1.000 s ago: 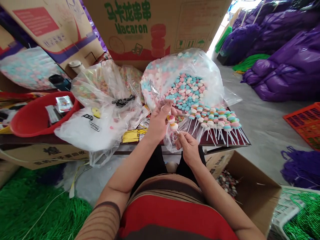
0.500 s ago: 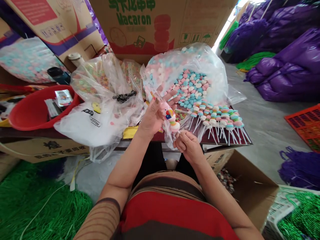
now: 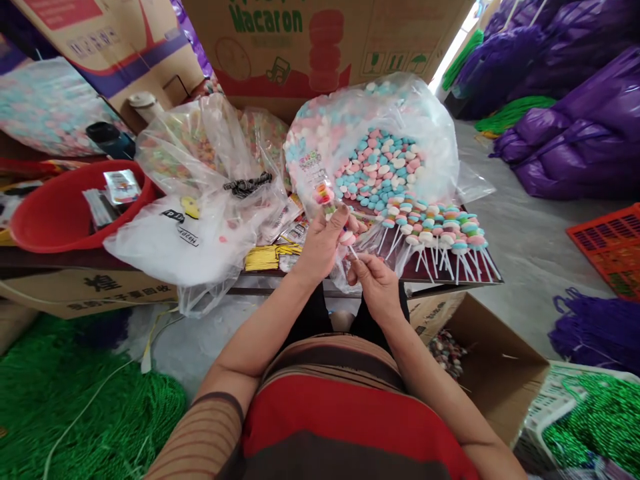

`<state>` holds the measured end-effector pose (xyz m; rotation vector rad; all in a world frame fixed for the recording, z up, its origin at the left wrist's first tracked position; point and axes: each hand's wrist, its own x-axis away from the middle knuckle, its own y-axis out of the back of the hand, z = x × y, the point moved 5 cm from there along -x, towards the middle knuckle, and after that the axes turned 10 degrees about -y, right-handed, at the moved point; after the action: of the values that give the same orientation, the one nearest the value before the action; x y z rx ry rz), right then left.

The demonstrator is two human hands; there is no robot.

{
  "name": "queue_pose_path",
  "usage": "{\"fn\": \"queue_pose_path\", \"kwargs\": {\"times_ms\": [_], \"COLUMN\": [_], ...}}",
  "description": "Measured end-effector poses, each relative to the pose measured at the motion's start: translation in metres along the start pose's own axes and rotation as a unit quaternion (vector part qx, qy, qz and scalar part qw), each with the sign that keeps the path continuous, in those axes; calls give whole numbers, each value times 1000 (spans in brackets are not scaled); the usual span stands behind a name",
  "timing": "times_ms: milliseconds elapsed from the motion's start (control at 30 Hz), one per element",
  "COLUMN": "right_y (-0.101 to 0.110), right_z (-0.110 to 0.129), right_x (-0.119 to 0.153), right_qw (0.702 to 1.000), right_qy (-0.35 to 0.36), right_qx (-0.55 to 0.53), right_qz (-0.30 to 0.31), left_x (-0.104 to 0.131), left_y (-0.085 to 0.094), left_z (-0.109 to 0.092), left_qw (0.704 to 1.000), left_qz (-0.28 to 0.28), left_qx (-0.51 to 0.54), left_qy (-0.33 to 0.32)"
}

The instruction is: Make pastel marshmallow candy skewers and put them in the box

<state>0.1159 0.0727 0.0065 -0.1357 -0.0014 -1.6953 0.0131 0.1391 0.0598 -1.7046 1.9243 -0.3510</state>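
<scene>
My left hand [image 3: 325, 243] is wrapped round a candy skewer [image 3: 346, 237] in a clear printed bag [image 3: 316, 175], whose top sticks up above the fingers. My right hand [image 3: 373, 277] pinches the white stick below the candy. Just right of the hands, several candy skewers [image 3: 433, 223] lie with their white sticks over the table's front edge. Behind them, a big clear bag [image 3: 437, 147] lies open with pink, blue and white candies [image 3: 380, 170]. Yellow twist ties [image 3: 263, 258] lie left of my left hand.
At the left stand a red basin [image 3: 43, 217] with packets and a white plastic bag [image 3: 150, 233]. A Macaron carton [image 3: 390, 40] blocks the back. Below the table's right side is an open carton [image 3: 500, 373], beside a white crate [image 3: 540, 417].
My left hand has closed round the bagged skewer, its fingers spread before. The bag's printed top now shows above it. The view has shifted slightly.
</scene>
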Motion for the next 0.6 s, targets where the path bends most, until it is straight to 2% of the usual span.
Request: {"fn": "queue_pose_path", "kwargs": {"times_ms": [167,233,333,400,467,533,600], "right_y": [-8,-7,-2,-2,-4,-3,0], "right_z": [5,5,-3,-11,-16,-14,-7], "right_x": [1,0,1,2,4,5,6], "right_qw": [999,999,999,998,996,997,997], "right_qy": [9,14,0,-23,-41,-27,14], "right_qx": [-28,-42,-43,-27,-4,31,76], "right_qz": [16,20,31,59,81,62,8], "left_x": [27,27,7,-8,-18,-18,-12], "left_y": [2,6,15,15,12,10,9], "left_z": [25,19,-11,-32,-45,-42,-28], "left_qw": [986,990,996,995,995,996,996], "left_qz": [92,99,50,37,17,-22,-64], "left_qx": [-76,-27,67,89,86,72,58], "left_qy": [116,96,16,-20,-48,-51,-31]}}
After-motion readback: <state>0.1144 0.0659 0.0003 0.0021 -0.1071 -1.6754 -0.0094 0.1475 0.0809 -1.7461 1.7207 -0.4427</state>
